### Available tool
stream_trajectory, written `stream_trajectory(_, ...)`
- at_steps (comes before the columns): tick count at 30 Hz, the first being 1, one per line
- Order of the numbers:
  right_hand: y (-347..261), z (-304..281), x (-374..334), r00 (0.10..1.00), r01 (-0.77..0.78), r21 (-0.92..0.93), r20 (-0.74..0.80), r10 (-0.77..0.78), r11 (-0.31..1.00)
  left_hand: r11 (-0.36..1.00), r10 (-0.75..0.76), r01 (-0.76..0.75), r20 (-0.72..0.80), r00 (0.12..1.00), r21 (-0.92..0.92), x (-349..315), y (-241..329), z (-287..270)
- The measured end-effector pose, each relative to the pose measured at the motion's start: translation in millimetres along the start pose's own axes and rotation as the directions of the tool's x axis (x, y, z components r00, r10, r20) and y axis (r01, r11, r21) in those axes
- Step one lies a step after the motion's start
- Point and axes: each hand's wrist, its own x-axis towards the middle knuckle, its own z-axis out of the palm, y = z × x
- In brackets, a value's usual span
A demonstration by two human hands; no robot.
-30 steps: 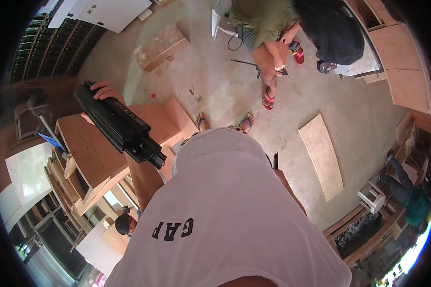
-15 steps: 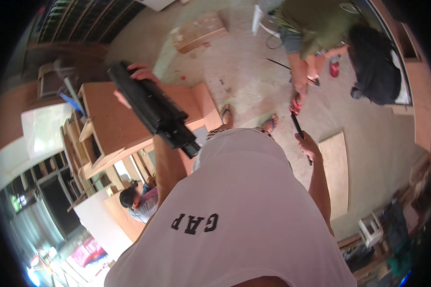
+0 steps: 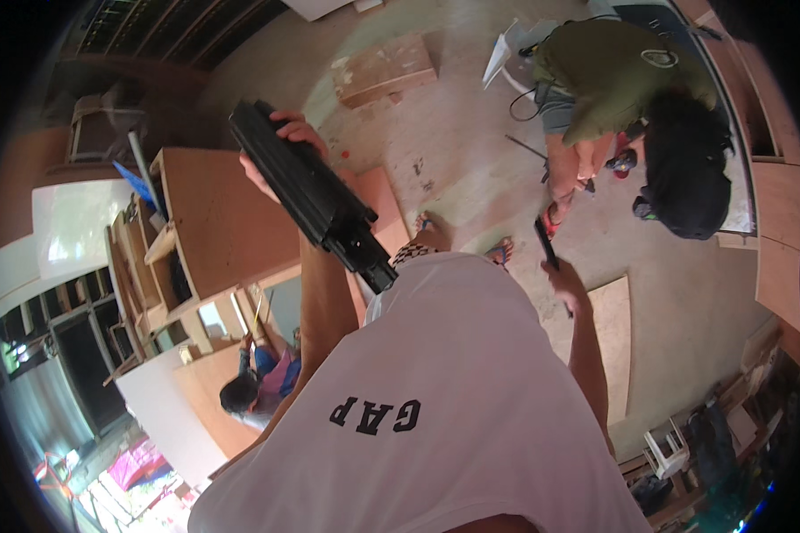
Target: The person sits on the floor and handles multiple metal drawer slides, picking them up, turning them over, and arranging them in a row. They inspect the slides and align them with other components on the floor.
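Note:
My left hand [image 3: 300, 131] is closed around a bundle of long black drawer slides [image 3: 307, 186], held tilted at the left of my body. Its fingertips wrap over the bundle's upper part, and the lower end hangs near my waist. On the other side, my right hand [image 3: 569, 289] grips one slim black drawer slide [image 3: 546, 242], whose far end sticks out past the fingers. The rest of that slide is partly hidden by the hand.
A wooden cabinet [image 3: 231, 213] stands close on my left. Ahead at right, a co-worker in a green shirt [image 3: 613, 71] bends low near a black bag-like bundle [image 3: 689, 169]. A wooden board [image 3: 609, 342] lies by my right forearm. Another person [image 3: 244, 395] is at lower left.
The slide bundle has shifted right in view, still in my left hand. My right hand with its slide sits slightly lower. The co-worker's body and arms have moved.

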Motion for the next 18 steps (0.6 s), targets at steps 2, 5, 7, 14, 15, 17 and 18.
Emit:
stream_trajectory(2,47,11,3,0.978,-0.205,0.102,-0.023,0.208,0.973,1.0,-0.002,0.002,0.017,1.0,-0.017,10,17,-2)
stream_trajectory(5,103,40,-27,0.886,-0.413,0.299,-0.089,0.456,0.86,0.999,0.034,-0.034,0.022,0.999,-0.008,28,46,-12)
stream_trajectory(7,130,63,-50,0.871,-0.422,0.235,-0.162,0.463,0.876,0.999,0.044,-0.043,0.035,0.998,-0.021,36,70,-16)
stream_trajectory(14,99,128,-77,0.763,-0.575,0.427,-0.029,0.646,0.698,0.999,-0.014,0.012,0.062,0.998,0.032,84,132,-36)
stream_trajectory(15,78,129,-64,0.776,-0.56,0.422,-0.037,0.63,0.713,0.999,0.025,-0.026,0.047,0.999,0.019,95,140,-43)
stream_trajectory(17,34,126,-36,0.8,-0.531,0.404,-0.05,0.597,0.745,1.0,0.02,-0.02,0.047,0.999,-0.01,119,152,-51)
stream_trajectory(18,15,123,-22,0.808,-0.52,0.397,-0.059,0.586,0.756,1.0,0.015,-0.013,0.043,0.999,-0.028,131,154,-57)
